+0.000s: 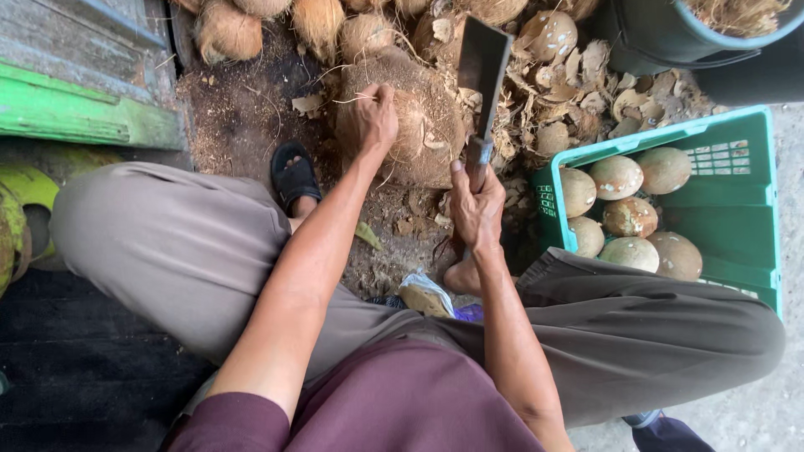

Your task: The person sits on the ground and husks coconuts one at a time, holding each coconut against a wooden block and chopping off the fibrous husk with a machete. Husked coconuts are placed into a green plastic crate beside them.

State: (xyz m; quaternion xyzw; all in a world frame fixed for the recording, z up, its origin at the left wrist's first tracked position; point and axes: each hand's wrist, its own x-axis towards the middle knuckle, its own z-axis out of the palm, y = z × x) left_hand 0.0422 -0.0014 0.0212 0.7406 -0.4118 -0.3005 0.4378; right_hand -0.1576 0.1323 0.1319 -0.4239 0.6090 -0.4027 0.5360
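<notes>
Left hand grips the husked coconut; right hand holds a cleaver, crate at 3 o'clock.

I take this for an outdoor coconut-husking yard: bare ground littered with husk scraps, unhusked coconuts heaped along the top edge, and a green plastic crate filled with peeled coconuts.
</notes>
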